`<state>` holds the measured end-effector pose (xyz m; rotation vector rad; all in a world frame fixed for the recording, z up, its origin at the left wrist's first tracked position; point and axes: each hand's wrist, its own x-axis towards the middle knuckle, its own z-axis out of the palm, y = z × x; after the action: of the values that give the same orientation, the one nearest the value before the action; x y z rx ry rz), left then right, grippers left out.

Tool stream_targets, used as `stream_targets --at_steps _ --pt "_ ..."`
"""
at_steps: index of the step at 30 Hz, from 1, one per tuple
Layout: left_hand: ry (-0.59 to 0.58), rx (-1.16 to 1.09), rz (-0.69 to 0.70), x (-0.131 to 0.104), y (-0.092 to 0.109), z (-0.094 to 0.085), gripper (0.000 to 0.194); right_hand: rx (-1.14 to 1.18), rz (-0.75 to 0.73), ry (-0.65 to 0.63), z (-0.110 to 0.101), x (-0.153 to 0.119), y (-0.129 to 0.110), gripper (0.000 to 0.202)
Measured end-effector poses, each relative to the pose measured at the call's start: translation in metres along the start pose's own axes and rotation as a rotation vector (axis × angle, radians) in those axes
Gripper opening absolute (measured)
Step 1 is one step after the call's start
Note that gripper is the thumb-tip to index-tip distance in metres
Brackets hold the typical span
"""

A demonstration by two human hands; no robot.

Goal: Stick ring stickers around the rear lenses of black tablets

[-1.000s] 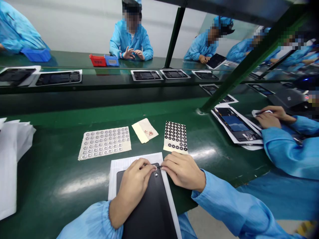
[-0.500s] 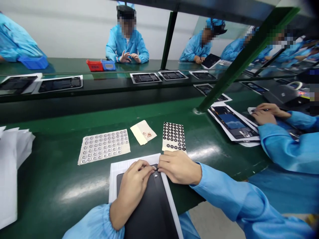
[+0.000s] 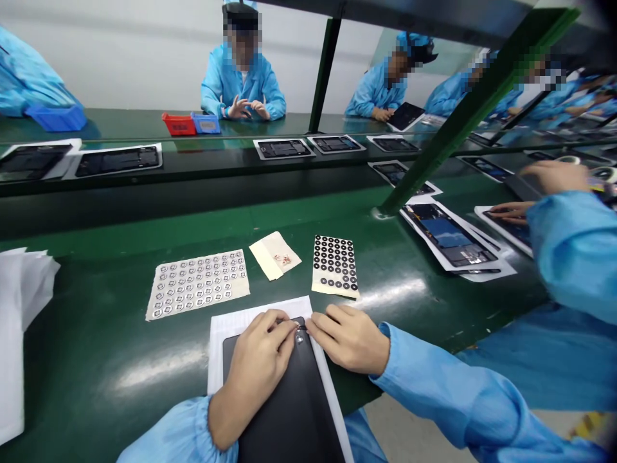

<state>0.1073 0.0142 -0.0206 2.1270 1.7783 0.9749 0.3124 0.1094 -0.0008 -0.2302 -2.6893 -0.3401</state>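
A dark tablet back cover (image 3: 294,399) lies on a white foam sleeve (image 3: 226,325) in front of me. My left hand (image 3: 263,360) rests over its upper part, thumb and fingertips pinched beside the camera openings at the top corner. Something small and pale shows at those fingertips, too small to name. My right hand (image 3: 349,337) is at the same corner from the right, fingers bent and fingertips together at the cover's edge; what they hold, if anything, is hidden. Beyond lie a sheet of black ring stickers (image 3: 335,263), a paper with small coppery pieces (image 3: 274,256) and a sheet of square-marked stickers (image 3: 197,283).
White foam sleeves (image 3: 24,321) are piled at the left. A green post (image 3: 477,116) rises on the right, near stacked open tablets (image 3: 450,235). A co-worker's sleeve (image 3: 573,251) reaches in there. Across, a raised ledge carries several tablets (image 3: 284,148); red (image 3: 179,124) and blue bins stand behind.
My right hand has lowered slightly and its fingers have loosened and straightened a little. My left hand keeps its pinch. The co-worker at right has lifted one hand away from a tablet.
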Motion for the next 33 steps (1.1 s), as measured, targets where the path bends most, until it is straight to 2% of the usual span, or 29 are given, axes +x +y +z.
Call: stream_targets --at_steps 4,9,11,14,17,19,21,24,27,29,31,33 --pt "-0.015 0.035 0.024 -0.003 -0.005 0.004 0.020 -0.044 -0.010 0.076 0.008 -0.008 -0.007 0.024" --pt "-0.031 0.133 0.090 0.000 -0.002 0.001 0.021 -0.033 0.094 0.107 0.012 -0.008 -0.012 0.019" --pt "-0.070 0.144 0.066 0.007 -0.001 -0.005 0.020 0.018 0.188 0.123 0.011 -0.008 -0.009 0.017" --pt "-0.101 0.092 -0.038 0.031 -0.008 -0.018 0.020 0.066 0.392 0.100 0.008 -0.014 0.001 0.021" --pt "0.012 0.200 -0.057 0.069 -0.025 -0.027 0.023 -0.042 0.537 -0.030 0.007 -0.028 0.015 0.020" --pt "0.036 0.290 -0.040 0.097 -0.038 -0.029 0.026 -0.130 0.553 -0.153 0.008 -0.036 0.024 0.016" --pt "-0.006 0.293 -0.023 0.121 -0.049 -0.028 0.025 -0.165 0.519 -0.235 0.009 -0.041 0.032 0.013" --pt "-0.087 0.200 -0.014 0.143 -0.057 -0.028 0.025 -0.145 0.470 -0.261 0.011 -0.044 0.038 0.013" --pt "-0.136 0.067 -0.080 0.144 -0.051 -0.029 0.023 -0.120 0.471 -0.240 0.013 -0.047 0.041 0.013" --pt "-0.157 -0.044 -0.187 0.139 -0.039 -0.025 0.022 -0.103 0.486 -0.226 0.014 -0.048 0.042 0.013" --pt "-0.222 -0.189 -0.326 0.132 -0.025 -0.015 0.029 -0.086 0.495 -0.215 0.016 -0.049 0.042 0.012" --pt "-0.336 -0.369 -0.461 0.127 -0.010 0.002 0.040 -0.059 0.494 -0.204 0.015 -0.048 0.041 0.011"
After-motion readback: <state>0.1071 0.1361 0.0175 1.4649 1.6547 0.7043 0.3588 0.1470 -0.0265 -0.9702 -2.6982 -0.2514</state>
